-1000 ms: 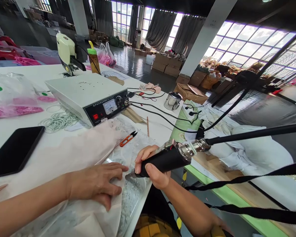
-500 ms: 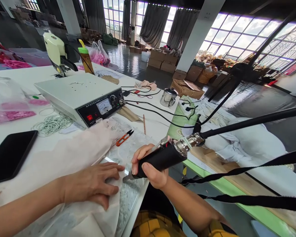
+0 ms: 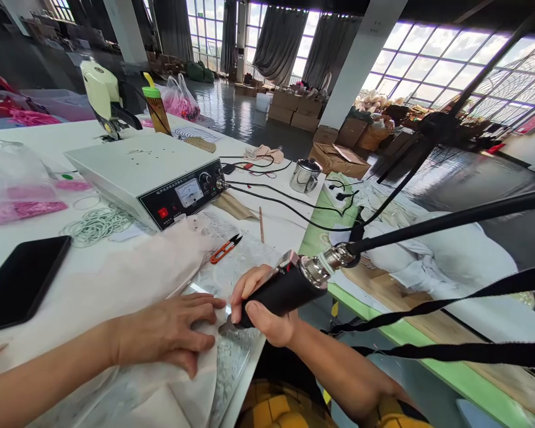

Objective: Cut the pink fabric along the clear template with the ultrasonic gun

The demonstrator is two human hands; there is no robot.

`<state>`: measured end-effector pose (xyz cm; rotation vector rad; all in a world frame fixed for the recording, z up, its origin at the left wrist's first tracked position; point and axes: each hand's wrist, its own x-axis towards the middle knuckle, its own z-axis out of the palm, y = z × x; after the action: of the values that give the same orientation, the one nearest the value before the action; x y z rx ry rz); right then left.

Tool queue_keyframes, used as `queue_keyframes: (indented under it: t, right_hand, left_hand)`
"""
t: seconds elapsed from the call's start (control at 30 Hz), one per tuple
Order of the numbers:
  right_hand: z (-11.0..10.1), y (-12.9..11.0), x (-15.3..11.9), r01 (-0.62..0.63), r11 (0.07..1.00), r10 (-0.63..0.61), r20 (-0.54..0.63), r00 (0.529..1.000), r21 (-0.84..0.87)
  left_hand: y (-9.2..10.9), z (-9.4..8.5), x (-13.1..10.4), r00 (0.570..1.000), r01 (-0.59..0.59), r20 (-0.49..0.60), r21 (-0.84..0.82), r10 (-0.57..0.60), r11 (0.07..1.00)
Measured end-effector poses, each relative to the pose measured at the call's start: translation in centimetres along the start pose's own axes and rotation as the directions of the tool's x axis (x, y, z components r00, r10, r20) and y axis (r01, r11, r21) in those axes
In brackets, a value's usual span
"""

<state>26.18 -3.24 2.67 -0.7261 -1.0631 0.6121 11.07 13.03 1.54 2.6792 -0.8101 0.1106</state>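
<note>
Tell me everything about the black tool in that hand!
The black tool is a smooth cylinder with a red mark on top, a grey pointed tip, and a silvery metallic connector leading to a black cable. The right hand wraps around it, holding it slanted, tip lowest, over the clear sheet beside the pale fabric. Whether the tip touches anything is unclear.

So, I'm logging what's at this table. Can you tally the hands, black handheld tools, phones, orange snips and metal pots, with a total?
Hands: 2, left hand and right hand
Handheld tool: 1
Phone: 1
Snips: 1
Metal pot: 1
Total: 6
</note>
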Motion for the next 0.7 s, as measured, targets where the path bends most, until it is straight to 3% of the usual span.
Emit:
queue_keyframes:
  t: [0.3,0.7]
  right_hand:
    - [-2.0,0.1,0.4,0.066,0.998,-0.069,-0.126,0.990,-0.024]
    - [-0.9,0.5,0.8,-0.021,0.997,0.013,-0.114,0.993,-0.073]
  left_hand:
    - [0.3,-0.4,0.2,1.000,0.001,-0.017,0.023,0.000,1.000]
    - [0.4,-0.4,0.1,0.998,0.006,-0.055,0.016,-0.005,1.000]
